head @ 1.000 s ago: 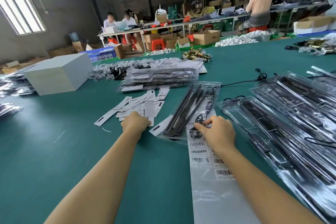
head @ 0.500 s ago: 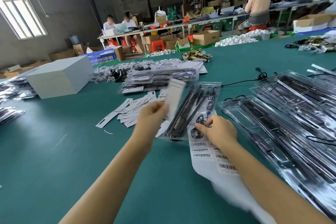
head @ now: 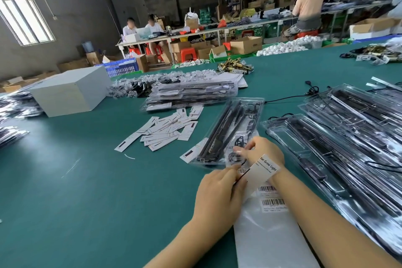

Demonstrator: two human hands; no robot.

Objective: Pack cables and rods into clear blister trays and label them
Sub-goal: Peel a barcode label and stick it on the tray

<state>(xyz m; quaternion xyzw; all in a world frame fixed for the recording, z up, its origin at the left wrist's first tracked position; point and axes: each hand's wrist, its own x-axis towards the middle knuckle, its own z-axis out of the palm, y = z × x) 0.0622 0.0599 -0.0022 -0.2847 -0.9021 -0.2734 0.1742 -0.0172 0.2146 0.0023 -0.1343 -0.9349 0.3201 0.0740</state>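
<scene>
A clear blister tray [head: 230, 128] with black rods and a coiled black cable lies on the green table straight ahead of me. My right hand [head: 266, 152] is at its near end, thumb and fingers pinching the tray's edge by the coiled cable. My left hand [head: 217, 193] grips a white printed card [head: 262, 172] and holds it slanted against my right wrist, just short of the tray. A sheet of barcode labels [head: 272, 202] lies under my right forearm.
Loose white cards [head: 165, 130] are scattered left of the tray, behind them a stack of packed trays [head: 191, 93]. Open trays with rods [head: 348, 137] fill the right side. A white box [head: 69, 91] stands at the left. A black cable [head: 289, 98] trails behind.
My left hand picked a card from the loose pile, lifted it, and brought it right and toward me to the tray's near end. My right hand stayed at the tray.
</scene>
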